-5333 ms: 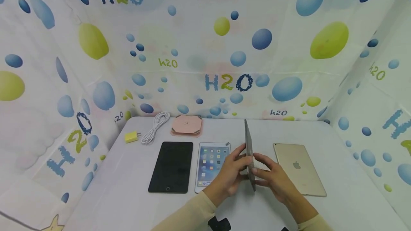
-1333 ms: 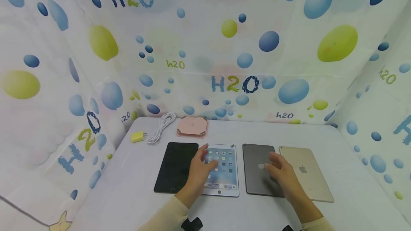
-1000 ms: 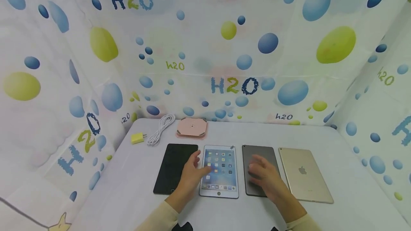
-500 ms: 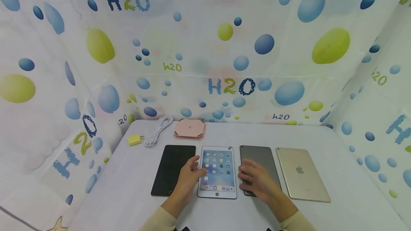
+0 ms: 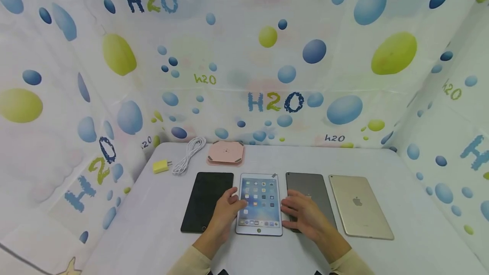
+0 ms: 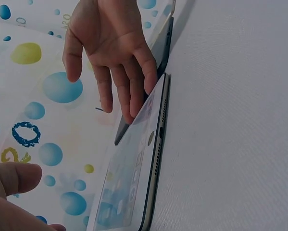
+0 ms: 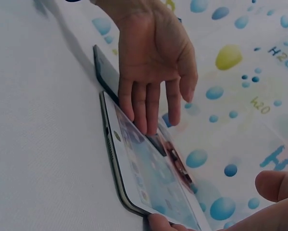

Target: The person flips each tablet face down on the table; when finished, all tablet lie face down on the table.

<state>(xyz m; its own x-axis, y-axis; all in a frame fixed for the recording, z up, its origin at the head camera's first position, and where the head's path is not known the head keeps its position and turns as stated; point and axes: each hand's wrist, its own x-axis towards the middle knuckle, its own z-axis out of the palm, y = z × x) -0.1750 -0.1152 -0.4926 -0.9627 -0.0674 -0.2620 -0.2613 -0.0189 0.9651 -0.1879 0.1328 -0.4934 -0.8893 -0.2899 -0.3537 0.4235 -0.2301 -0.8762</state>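
Head view: we are flanking the white tablet, flat on the table, with left hand and right hand, fingers relaxed, gripping nothing; we are judging it stiff, slick, fragile, best held by its long edges.

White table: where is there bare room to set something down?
Bare: right of the gold tablet; behind the grey tablet, right of the pink object; left of the black tablet. Crowded: around the lit tablet, its neighbours close on both sides.
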